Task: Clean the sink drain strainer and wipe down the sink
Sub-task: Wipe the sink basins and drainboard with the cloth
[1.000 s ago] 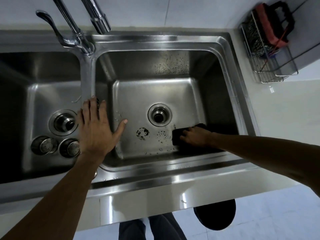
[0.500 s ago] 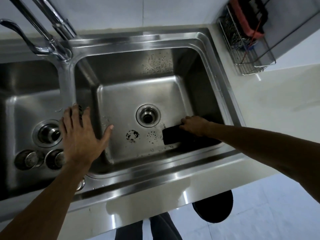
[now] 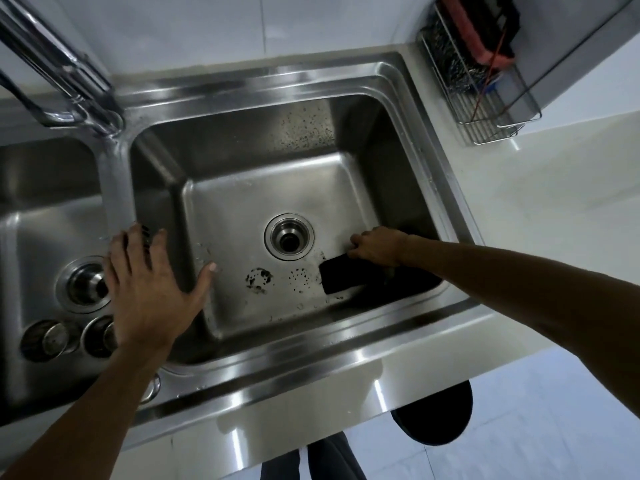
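Head view. Right basin (image 3: 242, 216), stainless steel, wet: likely slick underhand, rigid. Drain (image 3: 289, 236) at its centre, open, no strainer seated. Dark grime spots (image 3: 258, 279) on the floor just in front of the drain. Sponge (image 3: 341, 278), dark, flat on the basin floor to the right of the drain; judged soft, light, compressible, best pressed from its top face. Right hand (image 3: 375, 251): fingers curled closed over the sponge's far edge, gripping it. Left hand (image 3: 152, 289): fingers spread open, palm flat on the divider (image 3: 116, 188) between the basins, holding nothing. Two strainers (image 3: 69, 337), left basin, front corner, side by side.
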### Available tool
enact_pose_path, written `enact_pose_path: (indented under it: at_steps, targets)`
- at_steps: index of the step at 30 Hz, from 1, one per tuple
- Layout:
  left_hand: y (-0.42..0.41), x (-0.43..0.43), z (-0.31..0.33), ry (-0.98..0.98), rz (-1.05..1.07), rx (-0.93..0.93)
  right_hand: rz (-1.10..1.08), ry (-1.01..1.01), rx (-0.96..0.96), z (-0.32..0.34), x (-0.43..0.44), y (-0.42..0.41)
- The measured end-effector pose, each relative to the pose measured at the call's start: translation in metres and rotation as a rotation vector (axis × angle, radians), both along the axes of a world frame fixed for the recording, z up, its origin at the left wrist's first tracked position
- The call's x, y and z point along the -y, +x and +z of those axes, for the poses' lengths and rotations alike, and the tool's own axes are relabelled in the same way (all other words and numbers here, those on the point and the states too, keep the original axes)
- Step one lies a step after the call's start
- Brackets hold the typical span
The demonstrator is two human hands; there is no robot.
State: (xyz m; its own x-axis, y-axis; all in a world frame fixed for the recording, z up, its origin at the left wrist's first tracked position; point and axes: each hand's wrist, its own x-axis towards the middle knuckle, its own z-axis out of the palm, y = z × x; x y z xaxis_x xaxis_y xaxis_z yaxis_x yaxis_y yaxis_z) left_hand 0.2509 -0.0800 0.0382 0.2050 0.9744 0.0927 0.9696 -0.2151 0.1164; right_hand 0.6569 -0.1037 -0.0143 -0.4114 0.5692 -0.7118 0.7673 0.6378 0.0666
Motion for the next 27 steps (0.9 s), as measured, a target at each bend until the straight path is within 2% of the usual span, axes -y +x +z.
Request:
enact_pose_path:
  at_steps: [4,7,11,14,16,19,20,22,23,24,26,27]
  targets:
    - [-0.005,-0.002,-0.011,0.037,0.008,-0.019,-0.011,0.0,-0.032,0.004,-0.009,-0.004]
    - [-0.006,-0.003,-0.016,0.061,0.008,-0.029,-0.055,0.083,-0.138,0.005,-0.015,-0.003]
    - [-0.007,-0.003,-0.017,0.087,0.004,-0.028,-0.339,0.201,-0.213,0.004,-0.036,-0.003]
    - [-0.005,-0.003,-0.015,0.082,0.002,-0.022,-0.548,0.206,-0.155,-0.007,-0.043,-0.013]
    - [-0.005,-0.003,-0.014,0.079,0.003,-0.026,-0.579,0.242,-0.101,-0.013,-0.042,-0.02]
    - [-0.003,-0.002,-0.011,0.07,0.008,-0.018,-0.456,0.468,-0.065,-0.019,-0.035,-0.02]
    - [-0.003,-0.002,-0.011,0.068,0.01,-0.02,-0.378,0.56,-0.107,-0.019,-0.032,-0.019]
    - [-0.003,-0.002,-0.011,0.058,0.015,-0.024,-0.189,0.635,-0.344,-0.022,-0.021,-0.016]
    - [-0.003,-0.002,-0.01,0.053,0.015,-0.026,-0.105,0.577,-0.449,-0.027,-0.014,-0.015]
    - [-0.003,-0.001,-0.01,0.05,0.017,-0.027,-0.053,0.468,-0.471,-0.032,-0.006,-0.013]
    - [-0.003,-0.001,-0.008,0.041,0.016,-0.034,-0.036,0.229,-0.304,-0.042,0.007,-0.013]
    - [-0.001,0.0,-0.006,0.034,0.014,-0.035,-0.035,0.18,-0.227,-0.048,0.01,-0.011]
